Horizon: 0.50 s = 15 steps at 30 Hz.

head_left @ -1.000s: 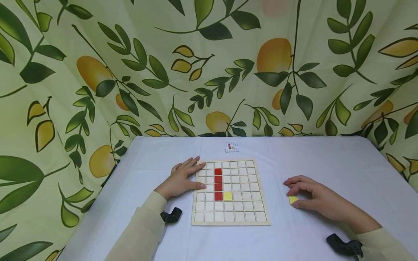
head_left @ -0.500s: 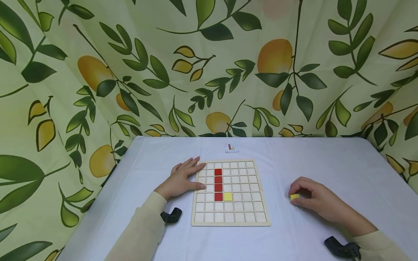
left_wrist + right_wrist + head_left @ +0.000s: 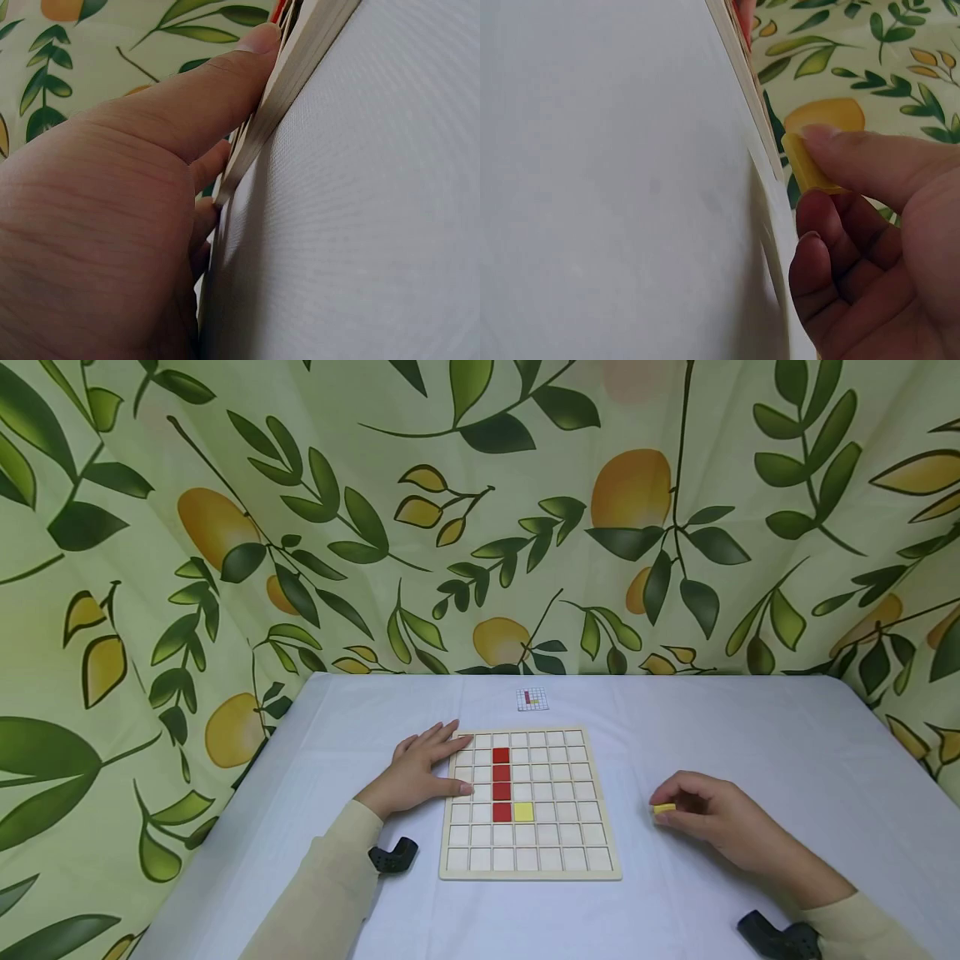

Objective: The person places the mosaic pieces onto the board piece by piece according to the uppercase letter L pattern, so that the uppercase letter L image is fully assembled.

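Note:
A wooden grid board (image 3: pixel 549 835) with square cells lies on the white cloth. Red tiles (image 3: pixel 501 772) form a column in it, and one yellow tile (image 3: pixel 523 812) sits right of the lowest red one. My left hand (image 3: pixel 420 770) rests on the board's left edge, fingers and thumb spread; in the left wrist view the thumb (image 3: pixel 217 82) lies over the rim. To the right of the board, my right hand (image 3: pixel 712 814) pinches another yellow tile (image 3: pixel 810 166) between thumb and fingers, apart from the board.
A small printed card (image 3: pixel 532 698) with a grid pattern in red and yellow lies behind the board. The white-covered table (image 3: pixel 360 702) ends at a leaf-and-fruit patterned curtain (image 3: pixel 480 527). Black wrist devices (image 3: pixel 393 855) are worn on both arms.
My right hand has lifted and turned the yellow tile, then moved slightly left toward the board, its fingers drawn closer together. The left hand and the board have stayed still.

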Motion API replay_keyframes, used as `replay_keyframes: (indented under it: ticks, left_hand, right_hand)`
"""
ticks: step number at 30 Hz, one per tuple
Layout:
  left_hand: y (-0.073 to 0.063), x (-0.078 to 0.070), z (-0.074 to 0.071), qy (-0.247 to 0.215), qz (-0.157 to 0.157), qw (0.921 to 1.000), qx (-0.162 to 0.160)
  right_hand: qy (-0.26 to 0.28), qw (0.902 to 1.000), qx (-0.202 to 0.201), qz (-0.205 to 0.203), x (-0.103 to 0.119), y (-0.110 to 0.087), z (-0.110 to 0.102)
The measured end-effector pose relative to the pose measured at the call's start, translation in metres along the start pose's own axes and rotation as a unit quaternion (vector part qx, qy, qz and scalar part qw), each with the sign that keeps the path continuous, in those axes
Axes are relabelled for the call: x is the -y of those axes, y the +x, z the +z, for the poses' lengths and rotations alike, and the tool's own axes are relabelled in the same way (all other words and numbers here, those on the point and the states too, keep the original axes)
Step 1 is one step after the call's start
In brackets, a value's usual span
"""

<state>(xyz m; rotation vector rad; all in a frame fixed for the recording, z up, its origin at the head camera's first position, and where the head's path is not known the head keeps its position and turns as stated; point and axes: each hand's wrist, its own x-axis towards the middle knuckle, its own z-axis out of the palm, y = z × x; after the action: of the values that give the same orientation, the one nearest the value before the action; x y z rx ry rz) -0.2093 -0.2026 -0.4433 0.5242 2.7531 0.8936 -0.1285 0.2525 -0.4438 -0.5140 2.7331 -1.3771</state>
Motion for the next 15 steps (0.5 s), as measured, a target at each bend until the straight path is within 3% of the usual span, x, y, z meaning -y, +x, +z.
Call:
replay_keyframes:
  ticks: [9, 15]
  left_hand:
    - [0.001, 0.0, 0.0, 0.003, -0.002, 1.0, 0.001]
    - [0.001, 0.001, 0.0, 0.004, -0.003, 1.0, 0.001]
  right_hand:
    - [0.026, 0.9979, 0.013, -0.057, 0.011, 0.003, 0.009]
    - [0.056, 0.9954, 0.022, -0.075, 0.024, 0.01, 0.023]
